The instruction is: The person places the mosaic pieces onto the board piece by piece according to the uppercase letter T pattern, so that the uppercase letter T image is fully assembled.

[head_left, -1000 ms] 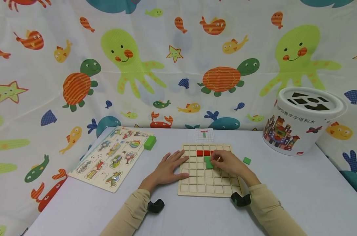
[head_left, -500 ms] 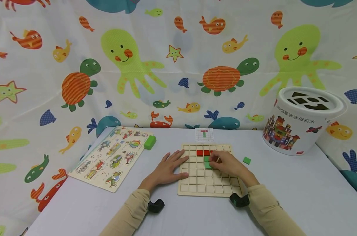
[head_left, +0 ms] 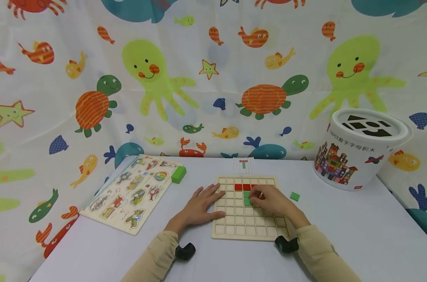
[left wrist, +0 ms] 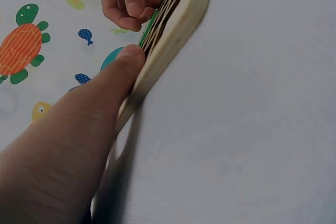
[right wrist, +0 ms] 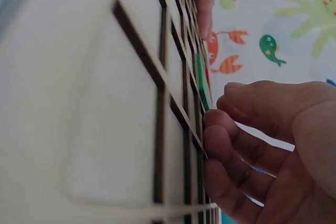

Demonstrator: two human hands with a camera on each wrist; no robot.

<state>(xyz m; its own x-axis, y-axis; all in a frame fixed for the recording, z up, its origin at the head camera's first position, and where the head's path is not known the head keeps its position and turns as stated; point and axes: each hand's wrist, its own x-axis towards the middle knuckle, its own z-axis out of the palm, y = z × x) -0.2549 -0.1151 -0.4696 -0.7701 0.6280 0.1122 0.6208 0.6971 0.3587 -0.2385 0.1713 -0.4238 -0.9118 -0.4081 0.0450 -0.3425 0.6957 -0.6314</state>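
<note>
A wooden grid board (head_left: 231, 232) lies on the table. Red square tiles (head_left: 246, 187) fill part of one row, partly covered by my right hand (head_left: 275, 201). Below them, two green square tiles (head_left: 247, 202) run down a column. My right fingers are loosely bent at the lower green tile; in the right wrist view a fingertip touches the edge of a green tile (right wrist: 202, 83), while the thumb stands off it. My left hand (head_left: 203, 204) rests with spread fingers on the board's left edge. In the left wrist view its thumb (left wrist: 123, 66) lies along the board's side.
A small card (head_left: 244, 165) printed with a red and green T on a grid lies behind the board. One loose green tile (head_left: 295, 196) is to the right. A picture puzzle board (head_left: 121, 219) and a green block (head_left: 178, 174) are left; a white bucket (head_left: 351, 156) stands right.
The lower green tile, earlier at my right fingertips, now lies flat in its cell. The right hand has shifted only slightly; the left stays put. The head view has tilted up a little.
</note>
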